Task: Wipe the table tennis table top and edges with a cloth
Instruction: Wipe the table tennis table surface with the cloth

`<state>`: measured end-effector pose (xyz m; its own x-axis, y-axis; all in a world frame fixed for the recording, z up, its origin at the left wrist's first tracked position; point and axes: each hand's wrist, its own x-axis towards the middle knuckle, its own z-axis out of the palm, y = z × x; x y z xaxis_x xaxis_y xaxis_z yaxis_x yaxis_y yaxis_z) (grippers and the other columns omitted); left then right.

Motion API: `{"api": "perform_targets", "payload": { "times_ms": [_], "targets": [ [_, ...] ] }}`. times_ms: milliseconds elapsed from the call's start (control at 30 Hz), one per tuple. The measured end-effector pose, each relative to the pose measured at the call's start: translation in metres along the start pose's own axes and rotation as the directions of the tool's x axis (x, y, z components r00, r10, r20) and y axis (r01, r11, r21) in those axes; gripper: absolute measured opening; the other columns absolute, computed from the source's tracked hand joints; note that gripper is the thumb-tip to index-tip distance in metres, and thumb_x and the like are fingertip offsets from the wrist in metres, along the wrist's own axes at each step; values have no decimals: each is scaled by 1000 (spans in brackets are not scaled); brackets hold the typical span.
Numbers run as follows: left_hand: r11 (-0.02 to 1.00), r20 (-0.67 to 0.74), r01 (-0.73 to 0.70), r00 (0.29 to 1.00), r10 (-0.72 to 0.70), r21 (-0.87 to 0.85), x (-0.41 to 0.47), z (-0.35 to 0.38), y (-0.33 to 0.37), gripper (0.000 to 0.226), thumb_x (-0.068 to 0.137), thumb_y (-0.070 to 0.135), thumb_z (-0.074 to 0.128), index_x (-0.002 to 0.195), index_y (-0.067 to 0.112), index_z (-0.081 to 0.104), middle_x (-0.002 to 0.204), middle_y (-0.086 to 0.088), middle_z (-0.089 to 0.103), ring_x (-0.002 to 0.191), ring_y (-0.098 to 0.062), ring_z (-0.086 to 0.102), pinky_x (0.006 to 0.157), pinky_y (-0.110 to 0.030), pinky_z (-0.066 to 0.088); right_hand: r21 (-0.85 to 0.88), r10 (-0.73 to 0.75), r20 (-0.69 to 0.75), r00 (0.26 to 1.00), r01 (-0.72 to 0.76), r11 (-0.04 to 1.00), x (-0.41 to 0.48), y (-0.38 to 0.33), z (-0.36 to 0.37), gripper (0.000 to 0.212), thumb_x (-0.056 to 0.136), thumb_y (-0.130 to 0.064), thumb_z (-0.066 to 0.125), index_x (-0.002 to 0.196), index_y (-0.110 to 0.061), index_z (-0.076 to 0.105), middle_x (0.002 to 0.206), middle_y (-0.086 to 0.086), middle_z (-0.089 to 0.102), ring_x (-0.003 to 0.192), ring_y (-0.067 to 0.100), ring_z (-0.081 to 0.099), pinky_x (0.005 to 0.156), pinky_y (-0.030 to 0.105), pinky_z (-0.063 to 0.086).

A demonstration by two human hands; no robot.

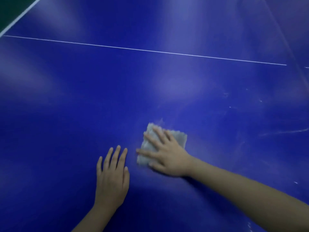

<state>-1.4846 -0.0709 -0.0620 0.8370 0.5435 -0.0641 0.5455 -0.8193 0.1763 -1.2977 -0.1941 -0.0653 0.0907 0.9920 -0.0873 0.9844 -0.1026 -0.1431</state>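
The blue table tennis table top (150, 84) fills nearly the whole view. A folded grey cloth (179, 137) lies flat on it, a little right of centre and near me. My right hand (164, 154) presses down on the cloth with fingers spread, covering most of it; the cloth's far and left edges stick out. Just to the left of the cloth, my left hand (112, 178) rests palm-down on the bare table surface, fingers together, holding nothing.
A thin white centre line (143, 50) runs across the table beyond my hands. The table's white edge stripe (20, 16) shows at the top left, with dark green floor past it. Faint pale scuffs and streaks (282, 132) mark the surface to the right.
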Motion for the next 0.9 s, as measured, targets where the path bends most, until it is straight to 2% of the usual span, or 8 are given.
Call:
{"api": "perform_targets", "payload": {
  "times_ms": [100,167,300,367,433,500,733,900],
  "targets": [
    [1000,2,7,1000,-7,-4,-1,0,1,54,89,28,27,134,8,49,141,-12,46,132,-31,40,105,-55,31,-28,-53,47,997,55,998,-35,5,1,51,90,-51,37,140,-38,41,152,11,33,137,45,27,107,59,22],
    [1000,2,5,1000,-5,-1,-3,0,1,55,89,28,26,134,7,48,142,-12,45,133,-31,39,105,-56,31,-28,300,-40,953,-302,953,-40,58,-5,50,95,-47,35,144,-38,33,156,9,23,141,44,16,111,58,13],
    [1000,-14,-1,1000,1,5,-3,3,0,56,88,28,25,135,7,48,142,-13,45,134,-31,38,106,-56,29,-27,870,-37,492,-870,491,-90,192,-25,53,98,-47,26,149,-40,12,160,2,2,143,43,-1,113,58,5],
    [1000,-17,-2,1000,2,4,-3,4,0,56,88,29,24,136,7,46,143,-13,44,134,-31,37,107,-55,28,141,978,-12,207,-968,207,-127,219,-25,53,97,-53,21,148,-42,16,160,0,4,144,39,-2,114,58,5],
    [1000,-14,-5,1000,6,14,-3,4,0,57,88,29,24,136,7,46,143,-13,44,135,-31,36,107,-55,27,169,997,-8,81,-982,81,-134,211,-20,53,96,-54,19,147,-42,20,160,0,8,144,38,0,114,57,7],
    [1000,-8,-7,1000,7,22,-3,5,1,57,88,28,24,136,6,46,142,-14,44,134,-32,36,107,-56,27,142,982,-49,180,-972,185,-110,185,-14,50,97,-51,22,146,-42,23,159,1,11,143,41,5,113,56,9],
    [1000,-9,-9,1000,9,-23,-3,3,-1,54,90,26,28,139,8,43,146,-12,39,138,-29,30,111,-52,21,30,569,-101,816,-569,822,10,29,-1,50,96,-49,34,145,-43,26,158,2,18,143,39,9,114,49,9],
    [973,-25,22,999,-28,-228,-10,-4,-7,43,94,5,41,137,4,43,146,-10,39,140,-22,27,117,-43,14,20,107,-22,994,-107,994,-4,-40,12,50,93,-48,33,143,-40,35,154,2,29,142,39,20,111,52,18]
  ]
}}
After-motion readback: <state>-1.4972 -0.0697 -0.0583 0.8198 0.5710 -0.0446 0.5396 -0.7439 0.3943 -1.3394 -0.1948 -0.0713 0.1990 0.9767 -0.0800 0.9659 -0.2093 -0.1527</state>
